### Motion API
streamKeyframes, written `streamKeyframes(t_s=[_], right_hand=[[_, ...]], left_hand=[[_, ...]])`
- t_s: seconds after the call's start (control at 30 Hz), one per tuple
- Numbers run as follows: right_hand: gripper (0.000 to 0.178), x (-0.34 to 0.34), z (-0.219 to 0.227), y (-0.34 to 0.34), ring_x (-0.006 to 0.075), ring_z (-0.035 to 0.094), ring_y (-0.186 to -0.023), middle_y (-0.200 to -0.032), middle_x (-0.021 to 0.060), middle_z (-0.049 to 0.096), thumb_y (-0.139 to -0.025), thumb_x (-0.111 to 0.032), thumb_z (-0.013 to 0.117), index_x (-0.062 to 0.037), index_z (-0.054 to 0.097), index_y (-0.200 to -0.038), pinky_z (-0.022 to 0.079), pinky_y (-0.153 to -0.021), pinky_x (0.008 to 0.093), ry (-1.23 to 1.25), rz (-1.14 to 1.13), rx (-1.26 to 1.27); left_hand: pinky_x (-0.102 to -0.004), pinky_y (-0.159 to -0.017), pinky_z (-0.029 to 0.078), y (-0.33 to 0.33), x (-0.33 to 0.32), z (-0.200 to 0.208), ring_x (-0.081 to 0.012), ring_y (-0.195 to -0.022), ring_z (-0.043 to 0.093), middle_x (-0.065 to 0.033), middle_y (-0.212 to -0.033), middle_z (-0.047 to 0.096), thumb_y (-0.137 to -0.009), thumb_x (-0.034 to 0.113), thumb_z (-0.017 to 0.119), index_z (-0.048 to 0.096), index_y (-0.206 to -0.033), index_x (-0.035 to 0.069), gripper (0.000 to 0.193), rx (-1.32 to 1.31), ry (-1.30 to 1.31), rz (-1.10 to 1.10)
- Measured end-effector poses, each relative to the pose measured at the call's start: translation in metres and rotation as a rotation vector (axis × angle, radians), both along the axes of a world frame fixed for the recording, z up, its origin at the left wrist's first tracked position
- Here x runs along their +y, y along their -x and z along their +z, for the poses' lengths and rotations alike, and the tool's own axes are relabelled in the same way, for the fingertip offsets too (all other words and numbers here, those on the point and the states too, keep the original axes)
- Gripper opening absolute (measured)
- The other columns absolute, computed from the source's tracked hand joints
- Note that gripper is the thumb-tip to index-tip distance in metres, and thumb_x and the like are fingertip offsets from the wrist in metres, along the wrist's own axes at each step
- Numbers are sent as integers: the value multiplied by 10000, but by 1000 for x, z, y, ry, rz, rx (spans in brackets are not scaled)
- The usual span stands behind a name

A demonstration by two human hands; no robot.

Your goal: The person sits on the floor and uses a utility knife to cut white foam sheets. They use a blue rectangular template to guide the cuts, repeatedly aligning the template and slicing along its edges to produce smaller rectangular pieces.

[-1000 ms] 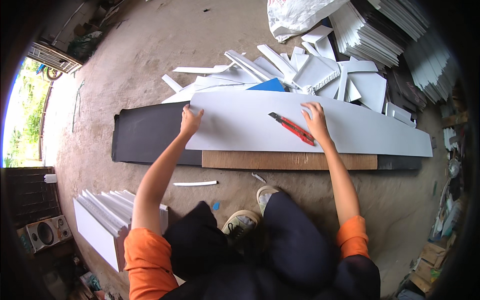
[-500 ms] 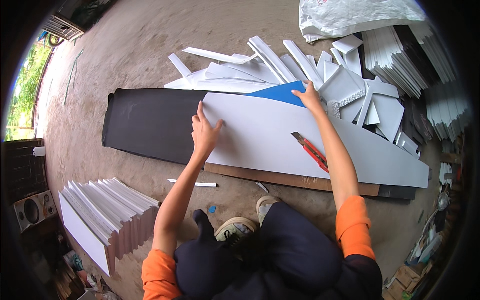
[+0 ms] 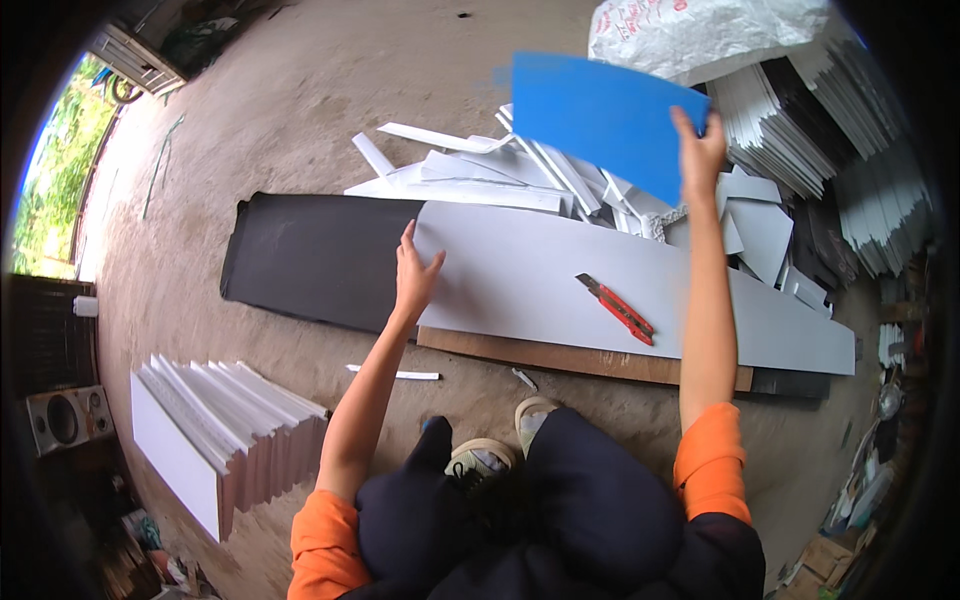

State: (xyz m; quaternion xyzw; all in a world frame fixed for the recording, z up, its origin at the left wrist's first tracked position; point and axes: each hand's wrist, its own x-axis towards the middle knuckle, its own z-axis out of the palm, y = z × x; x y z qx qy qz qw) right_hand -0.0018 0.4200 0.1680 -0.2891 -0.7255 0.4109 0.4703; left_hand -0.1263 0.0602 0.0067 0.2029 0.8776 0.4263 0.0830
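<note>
My right hand (image 3: 702,150) gripped the blue sheet (image 3: 600,120) by its right edge, in the upper right of the frame; my thumb showed, but the other fingers were hard to make out. The sheet's left edge was blurred, and it hid part of the white offcuts (image 3: 460,175) behind it. My left hand (image 3: 415,272) was spread wide at the left end of the long white sheet (image 3: 530,260), mid-frame; I could not tell how firmly it pressed. My right forearm covered a strip of that sheet, just beside the red knife (image 3: 617,310) lying on it. Under it, only the near edge of a brown board (image 3: 580,358) showed. The top of the frame cut off the white sack (image 3: 700,35).
</note>
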Motion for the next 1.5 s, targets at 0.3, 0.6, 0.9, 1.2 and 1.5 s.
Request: streamKeyframes(t_s=[0.3,0.6,0.9,1.2,1.5], right_hand=[[406,-86,-79,-59,168,492,-985,-1027,102,556,-793,-158,622,43,488,-1118,362,-881,286,795,213,-69],[478,-105,-152,-124,307,409,-1023,-1070,180,483,-822,-289,556,-31,432,-1205,301,-911,421,-149,56,-786],[631,-146,-150,-174,278,452,-929,-993,131,439,-751,-64,612,-75,307,-1303,395,-804,411,-321,177,-845],[552,-92,-166,-218,343,428,-979,-1079,200,432,-779,-120,591,-63,339,-1267,321,-876,438,-329,-331,-910],[660,-149,-182,-124,198,437,-860,-1041,119,431,-758,-275,662,-37,324,-1273,389,-795,335,8,74,-628]], left_hand=[[-377,-902,369,8,-35,22,-231,-1057,469,-105,-1217,453,-911,345,395,327,-1303,83,475,-720,-796,-161],[-219,-673,464,1,-41,17,-81,-771,541,-60,-1004,570,-908,176,442,407,-1261,81,367,-652,-498,-192],[-296,-684,477,-22,-24,6,-167,-810,536,-112,-1007,535,-809,238,611,460,-1232,120,464,-60,52,-175],[-342,-816,409,-34,-27,-1,-254,-934,479,-123,-1053,472,-786,198,627,499,-1179,118,421,262,101,-112],[-326,-748,488,13,-51,-7,-262,-887,605,-199,-985,598,-808,174,591,510,-1155,57,374,-243,-173,-154]])
